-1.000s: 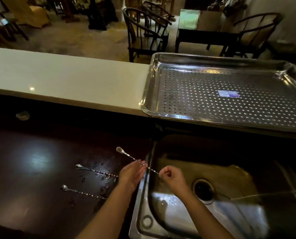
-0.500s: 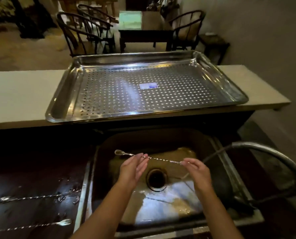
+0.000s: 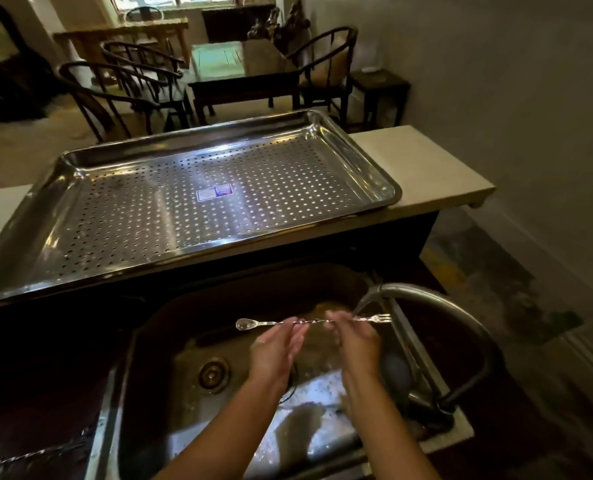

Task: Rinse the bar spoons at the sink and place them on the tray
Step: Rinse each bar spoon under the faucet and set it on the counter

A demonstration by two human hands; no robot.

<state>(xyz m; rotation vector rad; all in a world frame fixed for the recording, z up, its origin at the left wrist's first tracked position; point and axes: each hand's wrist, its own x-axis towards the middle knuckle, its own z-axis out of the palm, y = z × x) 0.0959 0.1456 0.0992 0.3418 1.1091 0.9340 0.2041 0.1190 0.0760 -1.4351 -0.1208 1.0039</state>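
Note:
A long twisted bar spoon [image 3: 274,322] lies level over the steel sink [image 3: 156,375], bowl end to the left, fork end to the right under the faucet spout [image 3: 426,299]. My left hand [image 3: 276,351] pinches its stem near the middle. My right hand [image 3: 355,336] pinches the stem closer to the fork end. A thin stream of water seems to fall from the spout beside my right hand. The perforated steel tray [image 3: 91,271] rests on the white counter behind the sink with nothing on it. Another bar spoon [image 3: 35,453] lies on the dark worktop at lower left.
The curved faucet arches from its base [image 3: 437,407] at the sink's right rim. A drain [image 3: 213,374] sits in the sink floor. The white counter [image 3: 423,168] ends at the right of the tray. Chairs and a table stand beyond it.
Both hands carried the bar spoon from the dark worktop rightward over the sink, up to the faucet spout. My view swung right, so the other spoons slid toward the left edge.

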